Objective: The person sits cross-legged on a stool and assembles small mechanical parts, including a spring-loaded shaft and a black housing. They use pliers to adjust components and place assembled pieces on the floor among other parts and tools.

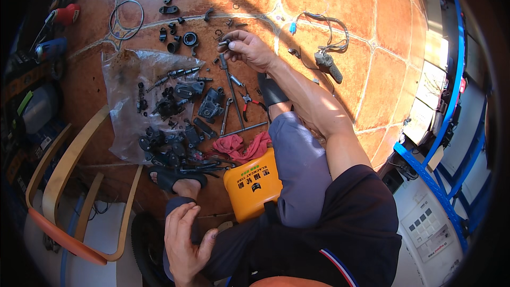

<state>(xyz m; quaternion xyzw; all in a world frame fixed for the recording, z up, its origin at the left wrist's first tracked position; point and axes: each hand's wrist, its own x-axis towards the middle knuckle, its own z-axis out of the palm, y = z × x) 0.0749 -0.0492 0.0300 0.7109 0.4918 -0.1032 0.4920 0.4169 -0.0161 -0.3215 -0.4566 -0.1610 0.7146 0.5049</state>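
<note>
My right hand [248,50] reaches out over the tiled floor, with its thumb and fingers closed on a small dark cylindrical part [223,44]. Its exact kind is too small to make out. Just below that hand lies a long T-handled wrench [231,87], and beside it are a ratchet wrench [226,114] and red-handled pliers [246,107]. Close to my left knee, my left hand [186,242] is open and holds nothing, its thumb apart from the fingers. Greasy black mechanical parts [211,105] and spring-fitted rods [172,76] are spread on a clear plastic sheet [121,74].
Black clamps and rings [189,39] lie beyond the sheet, near a metal hoop [126,19]. A handlebar grip with wiring [328,66] is at right. Between my legs stand a yellow stool [255,188] and a pink rag [241,147]. A wooden-armed chair [64,170] is at left.
</note>
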